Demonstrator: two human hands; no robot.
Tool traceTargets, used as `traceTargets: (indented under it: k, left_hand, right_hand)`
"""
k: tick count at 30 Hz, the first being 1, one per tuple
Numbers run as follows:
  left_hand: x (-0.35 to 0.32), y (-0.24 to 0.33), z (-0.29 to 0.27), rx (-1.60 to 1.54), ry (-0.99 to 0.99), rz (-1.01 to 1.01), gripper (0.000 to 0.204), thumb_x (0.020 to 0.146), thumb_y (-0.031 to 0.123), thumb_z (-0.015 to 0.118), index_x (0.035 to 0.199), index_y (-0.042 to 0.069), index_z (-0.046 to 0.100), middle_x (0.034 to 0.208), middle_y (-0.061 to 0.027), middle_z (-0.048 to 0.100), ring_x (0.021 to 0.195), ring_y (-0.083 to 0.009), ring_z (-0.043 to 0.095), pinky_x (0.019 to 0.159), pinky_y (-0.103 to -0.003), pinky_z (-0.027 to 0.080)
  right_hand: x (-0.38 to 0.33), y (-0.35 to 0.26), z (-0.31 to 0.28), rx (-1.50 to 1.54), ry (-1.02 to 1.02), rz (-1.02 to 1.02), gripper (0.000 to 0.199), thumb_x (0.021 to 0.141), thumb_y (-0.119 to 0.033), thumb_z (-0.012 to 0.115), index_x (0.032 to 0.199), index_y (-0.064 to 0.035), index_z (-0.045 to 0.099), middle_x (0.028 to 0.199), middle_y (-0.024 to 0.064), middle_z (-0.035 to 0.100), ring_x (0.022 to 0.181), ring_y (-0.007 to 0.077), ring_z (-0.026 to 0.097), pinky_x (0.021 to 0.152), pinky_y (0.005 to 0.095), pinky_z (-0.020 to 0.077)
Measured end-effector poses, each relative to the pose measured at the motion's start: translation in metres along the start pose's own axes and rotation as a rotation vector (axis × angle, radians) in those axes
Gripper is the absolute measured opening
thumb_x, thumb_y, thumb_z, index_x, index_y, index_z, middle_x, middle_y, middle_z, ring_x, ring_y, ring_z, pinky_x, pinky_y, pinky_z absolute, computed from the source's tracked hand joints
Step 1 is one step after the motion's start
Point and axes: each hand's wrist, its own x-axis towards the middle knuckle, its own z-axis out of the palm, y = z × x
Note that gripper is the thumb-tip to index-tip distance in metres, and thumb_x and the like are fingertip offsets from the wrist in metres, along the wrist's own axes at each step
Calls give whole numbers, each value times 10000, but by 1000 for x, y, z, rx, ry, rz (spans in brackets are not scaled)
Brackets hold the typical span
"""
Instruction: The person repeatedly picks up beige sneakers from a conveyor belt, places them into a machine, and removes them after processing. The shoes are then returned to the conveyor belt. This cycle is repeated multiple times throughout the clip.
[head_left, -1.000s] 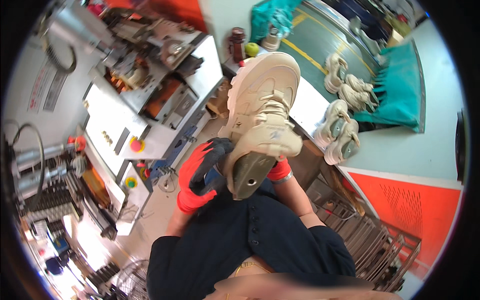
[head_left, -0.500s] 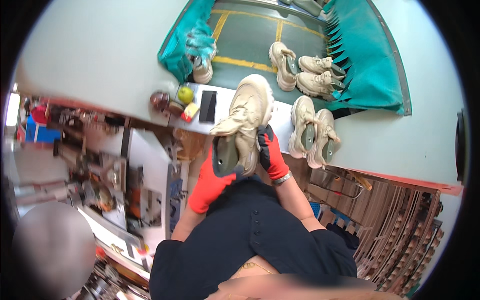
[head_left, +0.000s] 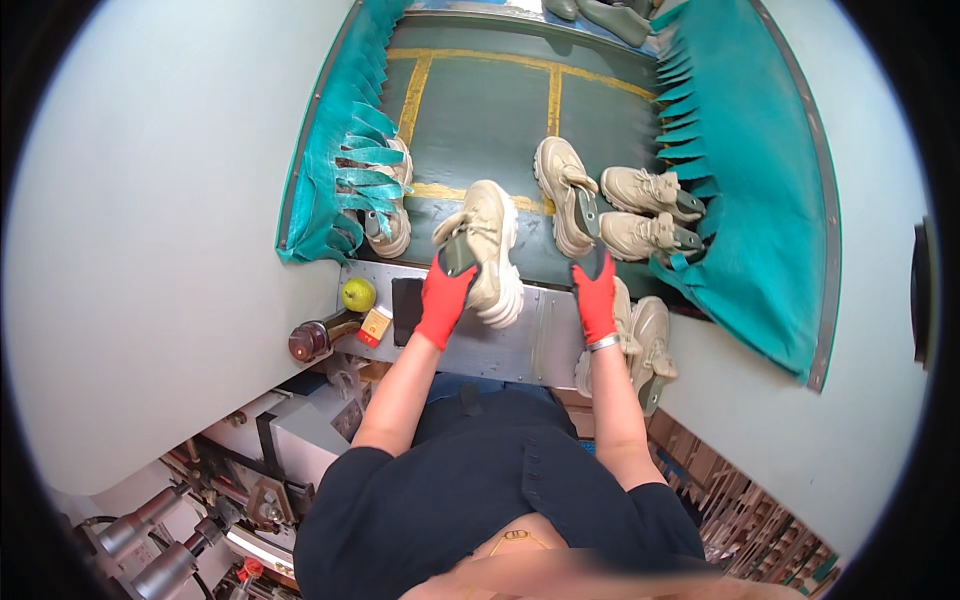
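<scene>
My left hand [head_left: 447, 297], in a red glove with dark fingers, is closed around the open heel end of a beige chunky-soled sneaker [head_left: 490, 228]. The sneaker's toe points away from me, and its pale sole faces right. A dark green insert shows in its opening beside my fingers. My right hand [head_left: 595, 293], gloved the same way, is at the heel of another beige sneaker [head_left: 565, 185] on the green belt [head_left: 470, 120]. Its thumb and fingers look apart; whether they touch that heel is hard to make out.
Two beige sneakers [head_left: 640, 188] lie at the right by a teal fringed curtain [head_left: 765, 200]. Another pair [head_left: 652, 335] sits partly behind my right forearm. One more sneaker [head_left: 392, 235] is under the left curtain [head_left: 345, 150]. A green fruit [head_left: 358, 294], small box [head_left: 374, 327] and dark phone [head_left: 406, 310] rest on the metal ledge.
My right hand has let go of the held sneaker and moved right to the one on the belt. My left hand has carried its sneaker forward, over the belt edge.
</scene>
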Motion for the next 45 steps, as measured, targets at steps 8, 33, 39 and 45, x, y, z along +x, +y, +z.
traceTargets:
  k: [8,33,39,45]
  left_hand:
    - [101,34,153,508,-152,15,863,843,331,815,1553,43,418,1473,-252,563,1354,-424,540,1095,-466,475]
    - [125,-16,-63,167,152,-219,779,738,368,895,1381,36,609,1278,-225,708,1200,-396,668,1002,-446,525]
    - [-12,18,-18,373,-125,-195,602,811,376,833,1301,83,641,1170,-224,734,1119,-397,695,942,-468,545]
    - [-101,-20,0,643,-359,-52,907,848,450,790,1534,-4,408,1396,-251,618,1184,-420,656,979,-492,532]
  right_hand:
    - [97,40,23,29,-186,34,924,849,-242,827,1607,-18,348,1617,300,369,1515,445,334,1238,464,299]
    - [8,-56,51,140,-316,87,666,888,-92,744,1496,16,496,1491,250,536,1405,414,491,1193,461,378]
    - [-43,-80,83,-26,-584,-259,580,896,-170,764,1426,-26,580,1431,223,584,1333,403,554,1131,470,447]
    - [-114,-39,44,-345,-544,-274,597,883,-204,756,1424,-23,579,1438,245,570,1317,439,536,1126,499,435]
